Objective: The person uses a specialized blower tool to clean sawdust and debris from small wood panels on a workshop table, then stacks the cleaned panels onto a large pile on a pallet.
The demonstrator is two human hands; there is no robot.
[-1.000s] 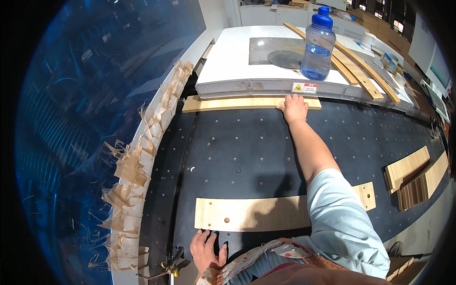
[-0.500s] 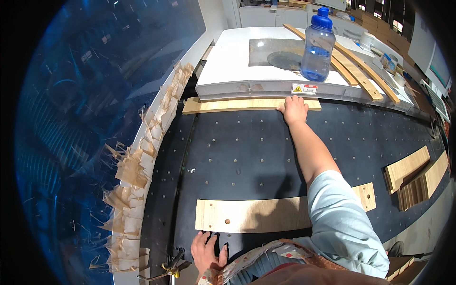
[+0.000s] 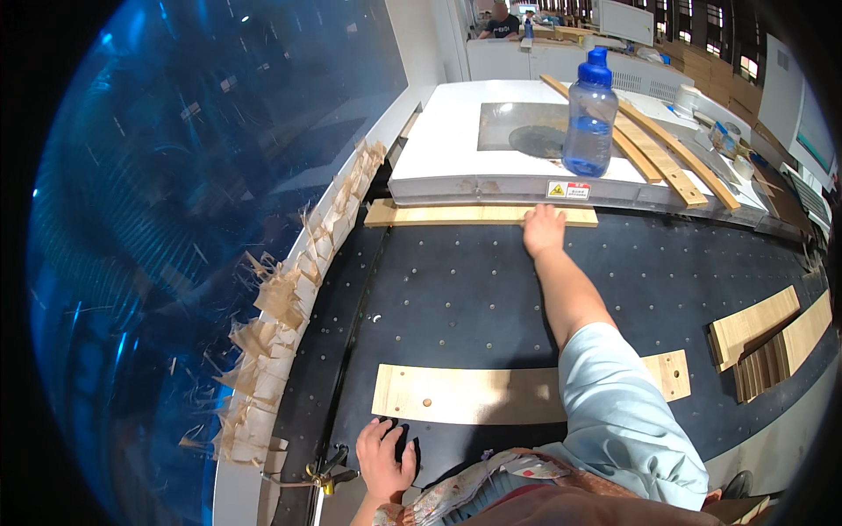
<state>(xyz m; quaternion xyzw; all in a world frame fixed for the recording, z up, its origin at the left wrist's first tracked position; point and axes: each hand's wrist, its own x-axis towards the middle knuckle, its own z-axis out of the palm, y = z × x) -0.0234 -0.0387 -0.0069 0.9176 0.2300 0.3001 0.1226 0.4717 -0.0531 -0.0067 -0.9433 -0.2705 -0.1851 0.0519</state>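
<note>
At mid-frame, the dark table is left open, bounded leftward by a white edge. The upper centre is blocked by a white cover; below it, the far board is touched by the right hand, its grip unclear. The left hand, lower centre, is spread open.

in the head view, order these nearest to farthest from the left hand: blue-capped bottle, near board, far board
1. Near board: just beyond the left hand, extending to its right.
2. Far board: across the dark table, under the right hand.
3. Blue-capped bottle: farthest, to the right, on the white surface.
</note>
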